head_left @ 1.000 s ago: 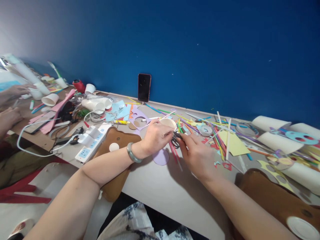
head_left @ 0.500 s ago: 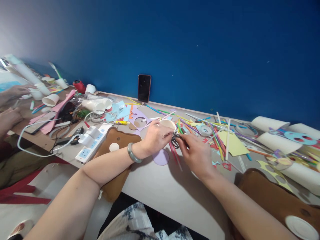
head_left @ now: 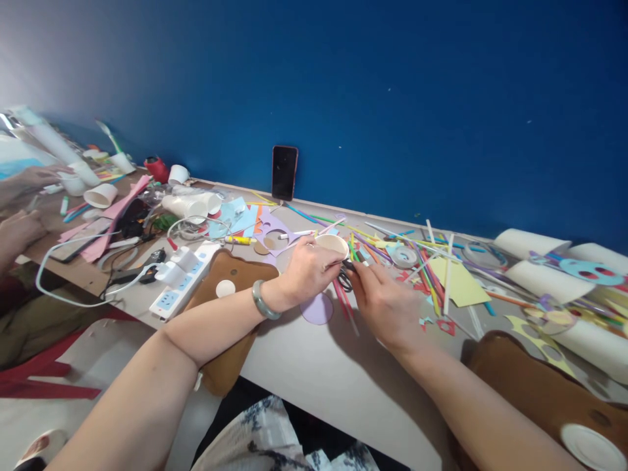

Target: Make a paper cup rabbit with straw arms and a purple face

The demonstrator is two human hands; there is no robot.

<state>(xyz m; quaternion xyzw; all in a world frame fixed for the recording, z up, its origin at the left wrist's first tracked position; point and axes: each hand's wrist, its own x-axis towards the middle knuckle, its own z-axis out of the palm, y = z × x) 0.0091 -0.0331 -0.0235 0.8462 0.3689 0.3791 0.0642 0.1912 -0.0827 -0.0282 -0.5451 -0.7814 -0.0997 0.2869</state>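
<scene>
A white paper cup [head_left: 334, 244] is held by my left hand [head_left: 310, 268], its fingers closed round the near side and its open mouth facing up. My right hand [head_left: 385, 301] is closed in a pinch on a small black object [head_left: 349, 265] right at the cup's side; the fingers hide most of it, so its kind is unclear. Dark loops [head_left: 345, 281] show just below that pinch. Under the hands lie a purple paper disc [head_left: 316, 309] and pink strips [head_left: 346, 304] on the table.
A phone [head_left: 284, 173] leans on the blue wall. To the left are a power strip [head_left: 169, 299] with cables and a brown cushion [head_left: 216, 376]. Coloured sticks, tape [head_left: 403, 256] and paper scraps spread rightward. Another person's hands [head_left: 22, 232] are at far left.
Both hands keep their grips, with the cup and black object shifted very slightly rightward in view. The right-hand fingers have closed in a little more over the black object.
</scene>
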